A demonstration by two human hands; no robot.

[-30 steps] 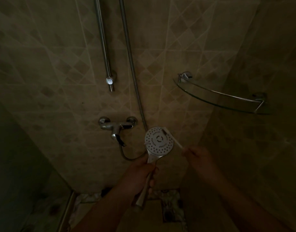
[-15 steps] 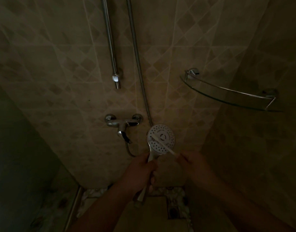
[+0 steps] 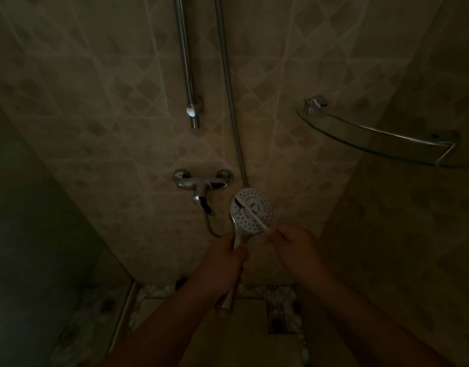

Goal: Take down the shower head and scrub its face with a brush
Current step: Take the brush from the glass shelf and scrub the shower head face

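Note:
The round white shower head (image 3: 257, 205) is off the wall, its perforated face turned toward me. My left hand (image 3: 222, 260) grips its chrome handle just below the head. A thin white brush (image 3: 250, 211) lies diagonally across the face, bristle end at the upper left rim. My right hand (image 3: 291, 242) pinches the brush's lower end, just right of the handle. The room is very dim.
A chrome mixer tap (image 3: 201, 182) sits on the tiled wall left of the head, with the hose (image 3: 228, 88) running up the wall. A vertical slide rail (image 3: 187, 75) ends above the tap. A glass corner shelf (image 3: 373, 139) projects at the right. A floor drain (image 3: 277, 323) lies below.
The brush swept from the head's right rim across the face to its upper left. My right hand moved left, closer to the left hand.

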